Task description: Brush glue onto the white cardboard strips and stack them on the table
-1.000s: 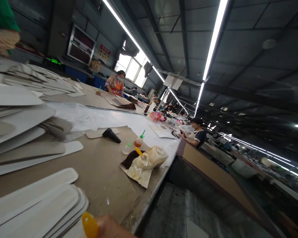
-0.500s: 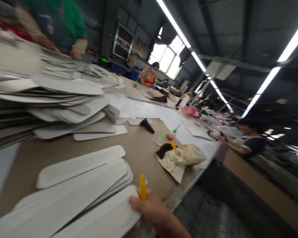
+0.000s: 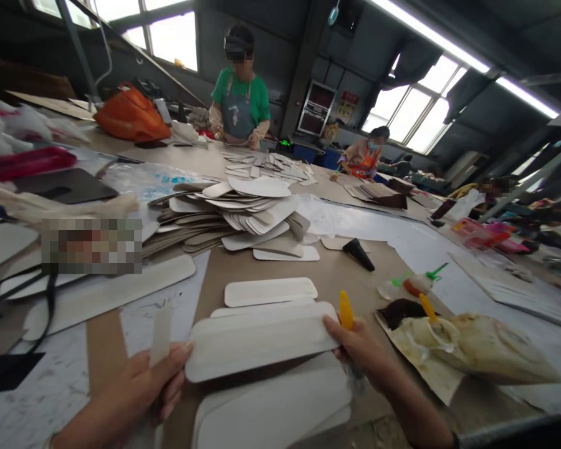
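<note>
My right hand (image 3: 362, 346) is closed on the right end of a long white panel (image 3: 262, 340) with rounded corners. The same hand also grips a tool with a yellow handle (image 3: 346, 310), whose lower end is blurred. My left hand (image 3: 144, 380) is closed around a narrow pale strip (image 3: 161, 330), its fingertips at the panel's left end. Below the panel lies a stack of similar white panels (image 3: 275, 405). Behind it, more panels (image 3: 271, 290) rest on the brown sheet (image 3: 374, 249).
A tall, uneven pile of pale pieces (image 3: 262, 218) stands ahead. To the right are a black cone (image 3: 359, 254), squeeze bottles (image 3: 421, 284) and a stained bag (image 3: 490, 349) with a yellow-handled tool. An orange bag (image 3: 133, 115) sits far left. A co-worker in green (image 3: 240, 100) stands opposite.
The view has swung left, and my left hand has come into sight with the strip. My right hand still holds the yellow-handled tool and now holds a panel raised over the stack.
</note>
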